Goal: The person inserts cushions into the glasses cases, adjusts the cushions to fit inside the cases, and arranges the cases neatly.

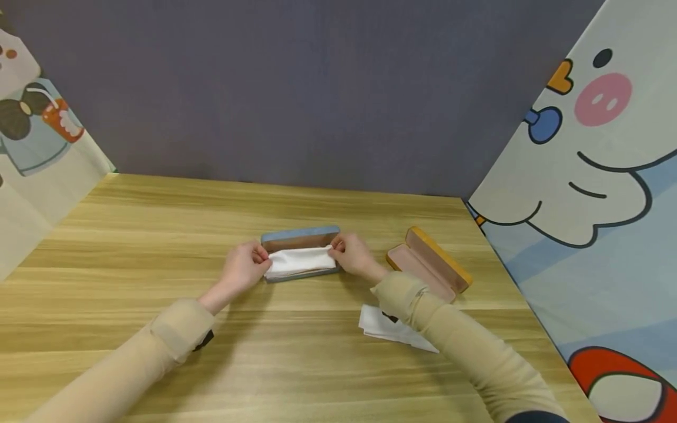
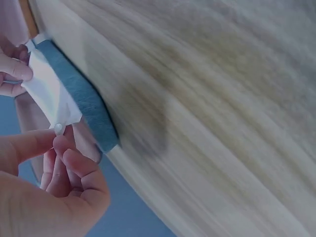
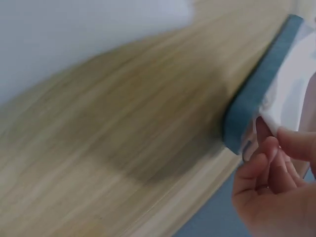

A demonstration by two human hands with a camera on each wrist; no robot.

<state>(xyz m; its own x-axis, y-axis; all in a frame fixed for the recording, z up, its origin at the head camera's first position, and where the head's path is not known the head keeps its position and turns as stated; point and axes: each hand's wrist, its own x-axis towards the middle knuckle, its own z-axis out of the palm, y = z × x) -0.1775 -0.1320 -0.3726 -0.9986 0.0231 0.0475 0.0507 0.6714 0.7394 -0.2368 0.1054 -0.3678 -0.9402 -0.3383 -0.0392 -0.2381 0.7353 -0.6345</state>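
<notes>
- Blue case (image 1: 300,232), one, oblong, standing open on the wood-grain table (image 1: 158,235); lid raised along the far side, pinkish-brown lining on view; open tray towards the person
- White cloth (image 1: 300,259), one, folded to a long strip; stretched lengthwise over the tray of the blue case, its near edge along the front rim; how deep it sits inside cannot be told
- Left hand (image 1: 243,267), bare; thumb and forefinger pinching the left end of the white cloth at a corner, remaining fingers curled beneath; placed at the left end of the blue case
- Right hand (image 1: 354,255), bare; thumb and forefinger pinching the opposite end of the white cloth, other fingers bent; placed at the right end of the same case
- Yellow case (image 1: 462,282), one, oblong, open on the table to the right of the blue case and set at a slant; lid raised on its right side, pink lining exposed in tray and lid
- Second cloth (image 1: 383,329), one, white, folded, flat on the table on the person's side of the yellow case; partly hidden by the right sleeve (image 1: 449,323)
- Sleeves, a pair, beige, covering both forearms
</notes>
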